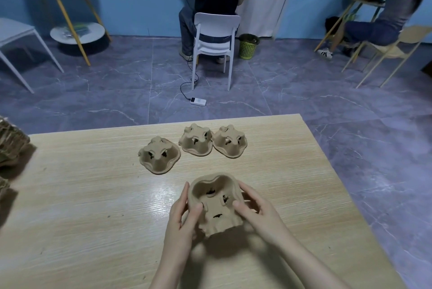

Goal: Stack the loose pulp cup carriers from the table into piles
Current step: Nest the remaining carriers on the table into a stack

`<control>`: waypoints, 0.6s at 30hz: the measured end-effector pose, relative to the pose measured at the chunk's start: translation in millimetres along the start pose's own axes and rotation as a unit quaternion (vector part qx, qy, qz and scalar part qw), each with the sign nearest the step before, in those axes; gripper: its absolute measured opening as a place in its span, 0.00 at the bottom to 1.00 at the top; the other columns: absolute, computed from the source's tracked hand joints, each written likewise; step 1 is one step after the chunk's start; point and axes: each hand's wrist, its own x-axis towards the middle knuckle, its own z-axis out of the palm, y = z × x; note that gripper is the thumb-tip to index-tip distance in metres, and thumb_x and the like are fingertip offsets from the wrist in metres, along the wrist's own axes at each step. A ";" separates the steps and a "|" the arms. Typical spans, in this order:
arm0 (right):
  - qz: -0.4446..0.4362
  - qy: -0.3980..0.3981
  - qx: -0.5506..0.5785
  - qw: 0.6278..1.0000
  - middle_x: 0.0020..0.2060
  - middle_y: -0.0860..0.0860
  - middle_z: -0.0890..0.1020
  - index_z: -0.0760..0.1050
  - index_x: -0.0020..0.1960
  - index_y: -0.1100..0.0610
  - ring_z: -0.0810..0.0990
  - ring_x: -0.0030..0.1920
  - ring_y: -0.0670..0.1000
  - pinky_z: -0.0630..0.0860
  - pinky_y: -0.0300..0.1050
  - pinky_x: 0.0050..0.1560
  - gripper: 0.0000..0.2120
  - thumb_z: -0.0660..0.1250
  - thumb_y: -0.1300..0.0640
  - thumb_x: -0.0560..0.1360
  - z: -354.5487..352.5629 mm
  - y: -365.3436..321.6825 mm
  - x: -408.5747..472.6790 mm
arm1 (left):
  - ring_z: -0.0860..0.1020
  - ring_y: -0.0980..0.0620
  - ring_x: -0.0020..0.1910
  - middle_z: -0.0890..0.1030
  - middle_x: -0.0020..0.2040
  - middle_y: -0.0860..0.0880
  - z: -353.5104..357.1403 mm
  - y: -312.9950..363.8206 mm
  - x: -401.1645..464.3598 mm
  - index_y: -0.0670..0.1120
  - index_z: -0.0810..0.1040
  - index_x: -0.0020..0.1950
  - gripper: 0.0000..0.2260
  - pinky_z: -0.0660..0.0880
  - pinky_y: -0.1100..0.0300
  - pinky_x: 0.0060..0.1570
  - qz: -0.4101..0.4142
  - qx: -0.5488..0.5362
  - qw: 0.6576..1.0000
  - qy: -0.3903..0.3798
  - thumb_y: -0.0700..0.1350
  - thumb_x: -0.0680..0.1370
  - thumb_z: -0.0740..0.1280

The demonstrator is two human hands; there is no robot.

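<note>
both hands hold one carrier (214, 204) just above the near part of the desk (93, 195), tilted so its hollow faces the camera. the left hand (181, 216) grips its left wall, thumb inside; the right hand (254, 209) curls round the right side, fingers (243, 191) behind the rim. three more carriers (160, 155) sit beyond, domes up, apart from one another; the two far ones touch. to nest well, i judge the held one should be turned dome up, its lobes lined with the nearest carrier's, then lowered straight and pressed evenly.
</note>
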 end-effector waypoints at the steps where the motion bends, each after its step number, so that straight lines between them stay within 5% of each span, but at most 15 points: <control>1: 0.000 0.003 0.010 1.000 0.55 0.49 0.82 0.71 0.68 0.51 0.80 0.45 0.34 0.74 0.29 0.45 0.20 0.69 0.61 0.77 2.0 -1.6 1.2 | 0.77 0.58 0.65 0.75 0.70 0.57 -2.0 0.0 2.5 0.67 0.73 0.69 0.32 0.75 0.45 0.64 0.005 -0.002 1.000 0.007 0.62 0.65 0.74; 7: -0.004 -0.024 0.024 0.999 0.48 0.45 0.83 0.71 0.67 0.49 0.80 0.44 0.34 0.73 0.30 0.48 0.23 0.68 0.66 0.76 22.5 -5.9 14.4 | 0.73 0.63 0.67 0.77 0.67 0.59 -20.9 11.4 20.4 0.62 0.76 0.66 0.24 0.68 0.55 0.69 0.047 0.011 0.997 0.056 0.53 0.71 0.76; 13: -0.017 -0.050 -0.010 0.999 0.49 0.50 0.85 0.79 0.58 0.48 0.82 0.50 0.46 0.78 0.40 0.52 0.12 0.71 0.53 0.75 9.2 -13.7 49.3 | 0.74 0.60 0.68 0.78 0.66 0.60 -28.2 12.1 22.9 0.59 0.76 0.68 0.23 0.72 0.47 0.67 0.040 -0.003 0.997 0.070 0.51 0.73 0.73; 16: -0.043 0.028 -0.099 0.994 0.48 0.49 0.83 0.78 0.59 0.50 0.80 0.48 0.49 0.76 0.35 0.46 0.11 0.69 0.55 0.77 -12.1 -19.8 92.8 | 0.75 0.65 0.65 0.78 0.65 0.61 -26.7 9.7 23.0 0.58 0.76 0.65 0.20 0.75 0.61 0.60 0.039 -0.035 0.996 0.072 0.46 0.74 0.70; 18: -0.078 0.082 -0.183 0.977 0.51 0.48 0.81 0.77 0.63 0.51 0.78 0.49 0.50 0.75 0.40 0.50 0.15 0.70 0.54 0.76 -23.4 -25.6 128.0 | 0.75 0.67 0.63 0.79 0.64 0.61 -27.6 11.2 22.8 0.57 0.77 0.65 0.21 0.73 0.66 0.58 0.040 -0.039 0.996 0.063 0.45 0.74 0.74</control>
